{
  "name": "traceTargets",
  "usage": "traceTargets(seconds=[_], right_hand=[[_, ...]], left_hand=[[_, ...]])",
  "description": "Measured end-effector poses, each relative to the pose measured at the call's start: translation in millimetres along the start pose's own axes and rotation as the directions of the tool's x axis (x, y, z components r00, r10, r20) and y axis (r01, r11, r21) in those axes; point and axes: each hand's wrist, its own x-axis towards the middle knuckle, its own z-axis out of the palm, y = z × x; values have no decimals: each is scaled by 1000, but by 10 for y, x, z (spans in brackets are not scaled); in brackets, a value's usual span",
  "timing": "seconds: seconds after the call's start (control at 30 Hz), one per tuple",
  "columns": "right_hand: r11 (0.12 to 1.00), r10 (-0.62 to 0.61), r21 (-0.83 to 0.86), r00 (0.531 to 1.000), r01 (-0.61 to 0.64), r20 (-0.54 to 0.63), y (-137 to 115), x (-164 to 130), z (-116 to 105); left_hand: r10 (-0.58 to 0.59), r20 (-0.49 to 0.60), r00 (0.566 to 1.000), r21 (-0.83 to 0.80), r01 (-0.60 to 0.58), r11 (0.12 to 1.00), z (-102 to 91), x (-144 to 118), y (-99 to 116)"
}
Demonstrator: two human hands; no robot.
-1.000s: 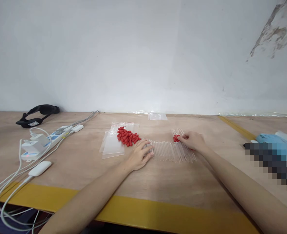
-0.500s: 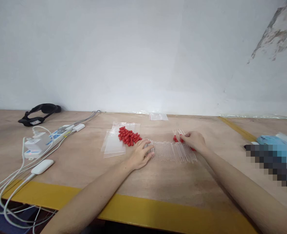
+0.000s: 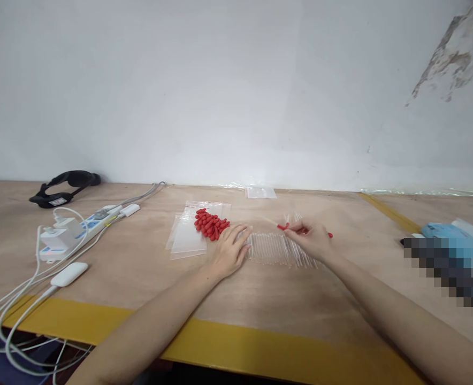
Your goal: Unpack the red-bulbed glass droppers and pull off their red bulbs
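My left hand [image 3: 230,250] lies on the table, fingers spread, at the left end of a row of thin clear tubes [image 3: 271,249]. Just beyond its knuckles is a heap of red rubber bulbs [image 3: 211,223]. In my right hand [image 3: 311,238], thumb and fingers pinch a dropper [image 3: 283,226] by its red bulb, its thin clear tube pointing up and left. More droppers lie behind and beside this hand, partly hidden by it; one red bulb [image 3: 330,235] shows to its right.
Clear plastic bags [image 3: 188,238] lie under and beside the bulb heap, and a small bag [image 3: 261,193] is near the wall. On the left are a power strip [image 3: 100,223], white cables and a black headset strap [image 3: 66,187]. A blue package [image 3: 441,231] sits at right.
My right hand has shifted slightly left and toward me, now with a dropper angled leftward between its fingers. My left hand has barely moved.
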Motion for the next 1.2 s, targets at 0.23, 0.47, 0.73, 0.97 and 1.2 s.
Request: traceTargets(seconds=[0.23,0.47,0.73,0.97,1.2], right_hand=[[955,-252,216,939,203,235,-75,-397,231],[861,-469,-119,863,494,188,-141,-432,247],[573,-705,-398,679,716,206,-205,-474,383],[440,-799,-423,561,792,219,-161,-454,345],[374,-817,-411,505,832,279,-167,-450,228]], left_hand=[[276,-20,961,124,-271,954,-25,17,81],[347,46,937,131,-350,928,-32,11,141],[304,152,941,145,-325,934,-20,-6,199],[282,169,944,130,-305,944,-9,-13,177],[245,165,955,68,-259,963,-28,27,218]])
